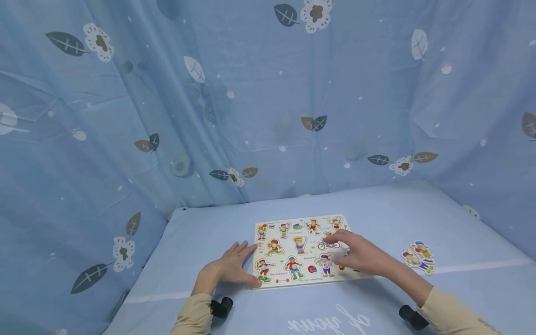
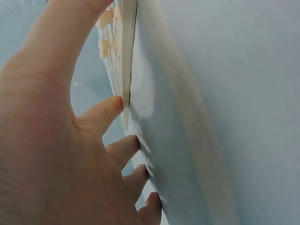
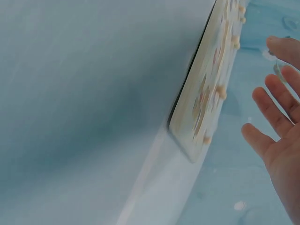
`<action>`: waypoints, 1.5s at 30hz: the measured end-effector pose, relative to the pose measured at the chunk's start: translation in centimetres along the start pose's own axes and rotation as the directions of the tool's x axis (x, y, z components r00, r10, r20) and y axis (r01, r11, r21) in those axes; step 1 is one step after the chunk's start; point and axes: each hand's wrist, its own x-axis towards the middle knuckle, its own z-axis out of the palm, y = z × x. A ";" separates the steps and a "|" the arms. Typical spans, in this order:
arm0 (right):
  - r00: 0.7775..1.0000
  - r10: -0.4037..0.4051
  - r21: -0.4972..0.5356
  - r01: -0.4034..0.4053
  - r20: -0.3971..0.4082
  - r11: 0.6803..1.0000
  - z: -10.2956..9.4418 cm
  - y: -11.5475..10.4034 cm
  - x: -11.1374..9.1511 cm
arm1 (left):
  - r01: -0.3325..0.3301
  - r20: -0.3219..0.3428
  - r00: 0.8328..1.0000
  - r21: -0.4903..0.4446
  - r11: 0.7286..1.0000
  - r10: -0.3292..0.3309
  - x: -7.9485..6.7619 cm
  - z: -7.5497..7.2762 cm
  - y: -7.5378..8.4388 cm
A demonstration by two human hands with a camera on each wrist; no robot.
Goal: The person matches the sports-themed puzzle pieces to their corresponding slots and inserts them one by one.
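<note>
A wooden peg puzzle board (image 1: pixel 284 260) with sports figures lies flat on the table, small round knobs standing up from its pieces. My left hand (image 1: pixel 232 266) is at the board's left edge, thumb at the near corner and fingers spread; in the left wrist view its index fingertip touches the board's edge (image 2: pixel 126 70). Over the board's right part hovers my right hand (image 1: pixel 365 253), fingers loosely extended near the cyclist piece (image 1: pixel 328 242) and the baseball piece (image 1: pixel 325 266). Nothing shows between the right hand's fingers (image 3: pixel 272 112), which are apart from the board (image 3: pixel 187 126).
To the right of the board, two loose puzzle pieces (image 1: pixel 418 257) lie overlapping on the light blue tablecloth (image 1: pixel 201 228). A blue curtain (image 1: pixel 268 93) with leaves and flowers hangs behind the table and along its sides. Both wrists carry a black camera (image 1: pixel 412 318).
</note>
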 end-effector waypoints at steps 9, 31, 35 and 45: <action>0.998 0.042 -0.060 -0.045 -0.051 0.997 -2.1 1.4 -1.8 | 0.005 -0.002 1.000 0.004 1.000 -0.005 0.2 0.2 -0.2; 0.986 0.117 -0.161 -0.136 -0.117 0.978 -5.4 7.2 -7.6 | 0.009 -0.003 1.000 0.004 1.000 -0.009 0.1 0.1 -0.2; 0.986 0.136 -0.196 -0.153 -0.096 0.969 -5.9 8.1 -8.6 | 0.009 -0.005 1.000 0.002 1.000 -0.009 0.1 0.2 -0.2; 0.993 0.078 -0.252 -0.098 -0.088 0.963 -7.1 10.1 -11.3 | 0.010 0.001 1.000 -0.007 1.000 -0.010 0.1 0.1 0.0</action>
